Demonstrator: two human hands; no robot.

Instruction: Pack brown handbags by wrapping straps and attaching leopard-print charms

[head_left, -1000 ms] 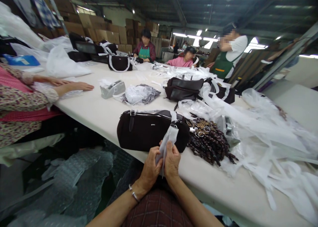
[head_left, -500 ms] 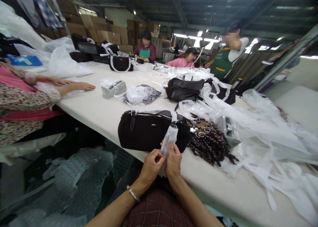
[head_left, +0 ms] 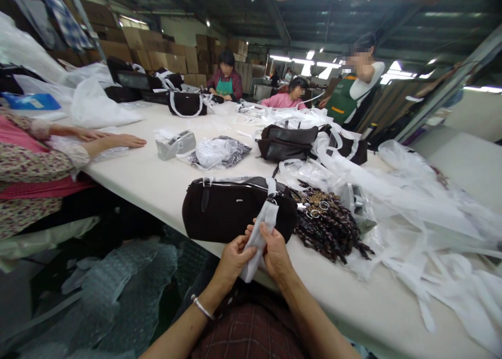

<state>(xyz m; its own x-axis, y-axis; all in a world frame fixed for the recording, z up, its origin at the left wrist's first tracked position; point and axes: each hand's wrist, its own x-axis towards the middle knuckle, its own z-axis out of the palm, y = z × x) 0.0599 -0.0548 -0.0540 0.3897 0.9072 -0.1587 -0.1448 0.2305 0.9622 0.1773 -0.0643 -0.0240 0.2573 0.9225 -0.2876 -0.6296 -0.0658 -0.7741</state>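
A dark brown handbag (head_left: 219, 217) lies at the table's front edge, its zipped top facing away from me. From a metal ring near its right side hangs a strip of white wrapping (head_left: 257, 246), slanting down toward me; what it covers is hidden. My left hand (head_left: 238, 255) pinches the strip's left edge between thumb and fingers. On the other side my right hand (head_left: 275, 249) grips it, thumb on top and fingertips behind. Just right of the bag is a pile of dark braided tassels (head_left: 333, 223) with metal rings.
Beyond the bag are a grey tape dispenser (head_left: 176, 144), a plastic-wrapped packet (head_left: 221, 152) and more dark bags (head_left: 288, 142). White wrapping strips (head_left: 427, 275) spread over the right side. A co-worker's hands (head_left: 117, 142) rest on the left edge. Other people work farther back.
The white strip now slants more to the lower left, with its loose end showing below my hands. My left hand has shifted slightly left. The whole view has moved a little.
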